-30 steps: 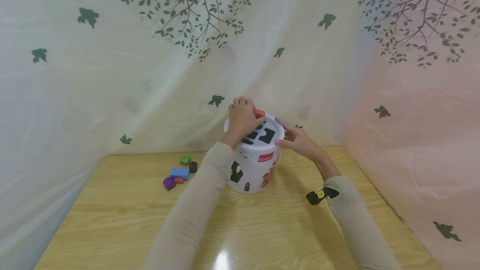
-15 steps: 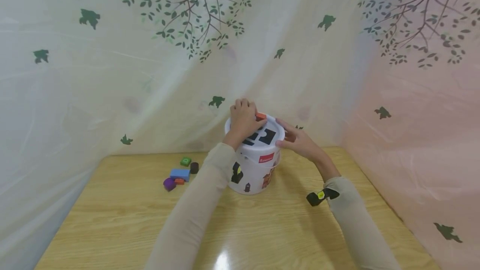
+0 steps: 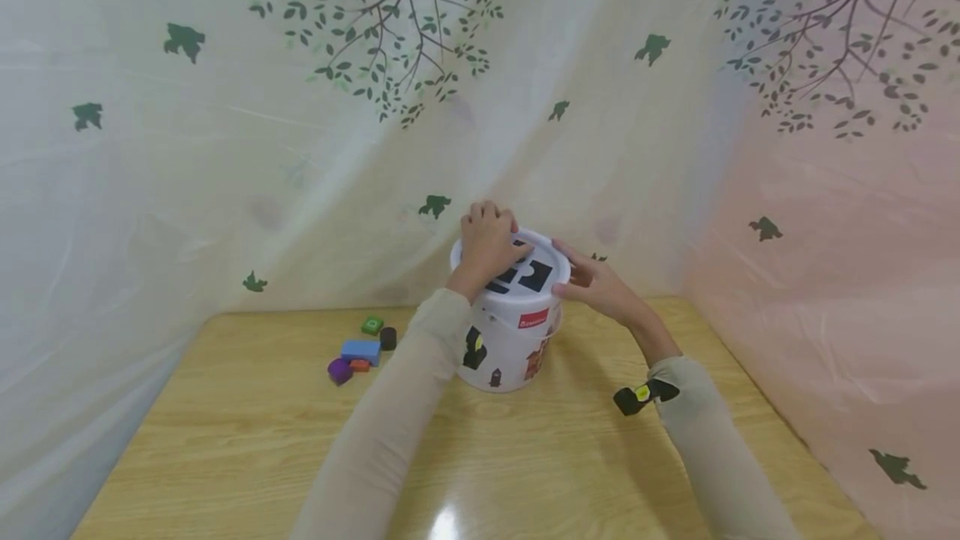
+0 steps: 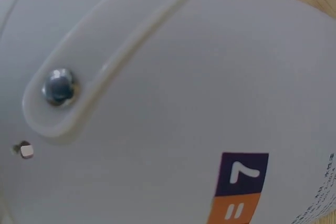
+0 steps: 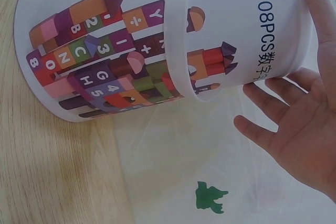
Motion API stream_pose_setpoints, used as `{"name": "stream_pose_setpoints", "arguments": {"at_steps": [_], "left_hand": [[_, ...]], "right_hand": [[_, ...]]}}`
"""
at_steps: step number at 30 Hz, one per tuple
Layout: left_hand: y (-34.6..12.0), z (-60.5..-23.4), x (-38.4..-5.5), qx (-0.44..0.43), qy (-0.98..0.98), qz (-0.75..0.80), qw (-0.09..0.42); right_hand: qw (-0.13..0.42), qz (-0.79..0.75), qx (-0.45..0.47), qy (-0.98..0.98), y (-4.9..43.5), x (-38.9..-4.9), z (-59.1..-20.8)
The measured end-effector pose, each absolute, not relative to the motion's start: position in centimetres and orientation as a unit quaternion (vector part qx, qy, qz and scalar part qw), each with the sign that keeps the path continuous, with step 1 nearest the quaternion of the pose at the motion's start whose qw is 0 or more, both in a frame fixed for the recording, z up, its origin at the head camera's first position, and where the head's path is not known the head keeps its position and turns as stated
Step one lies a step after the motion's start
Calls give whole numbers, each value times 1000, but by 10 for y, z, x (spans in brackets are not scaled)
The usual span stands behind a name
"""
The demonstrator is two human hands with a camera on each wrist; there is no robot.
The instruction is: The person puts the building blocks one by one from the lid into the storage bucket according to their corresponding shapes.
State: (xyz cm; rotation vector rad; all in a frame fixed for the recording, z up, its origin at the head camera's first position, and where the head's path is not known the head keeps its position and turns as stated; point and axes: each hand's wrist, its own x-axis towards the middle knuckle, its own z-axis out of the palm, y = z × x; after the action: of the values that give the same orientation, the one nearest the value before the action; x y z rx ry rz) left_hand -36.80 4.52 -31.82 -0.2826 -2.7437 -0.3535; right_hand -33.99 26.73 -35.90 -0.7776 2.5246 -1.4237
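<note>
Pale cloth with printed trees and green birds hangs behind a wooden table, and on this table, near its back edge, I see a white bucket standing upright with its lid on. Black openings of different shapes show in the lid. Over its left part lies the person's left hand, the fingers bent and the thumb stretched across the top — whether it holds something, I cannot tell. Right hand touches the lid's edge from the other side, its fingers spread apart. Under the rim is a white handle, fastened with a metal rivet. To the left of the bucket, five blocks lie close together on the table: green, dark brown, blue, orange and purple.
</note>
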Motion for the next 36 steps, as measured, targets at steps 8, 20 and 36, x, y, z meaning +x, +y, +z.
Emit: {"name": "stream_pose_setpoints", "arguments": {"at_steps": [8, 20, 36], "left_hand": [[31, -315, -363, -117, -936, -242, 227], [-37, -327, -335, -191, -863, -390, 259], [-134, -400, -322, -163, -888, -374, 215]], "right_hand": [[70, -472, -256, 841, 265, -341, -358], [62, -470, -249, 844, 266, -344, -357], [67, -475, -249, 841, 267, -341, -359]]}}
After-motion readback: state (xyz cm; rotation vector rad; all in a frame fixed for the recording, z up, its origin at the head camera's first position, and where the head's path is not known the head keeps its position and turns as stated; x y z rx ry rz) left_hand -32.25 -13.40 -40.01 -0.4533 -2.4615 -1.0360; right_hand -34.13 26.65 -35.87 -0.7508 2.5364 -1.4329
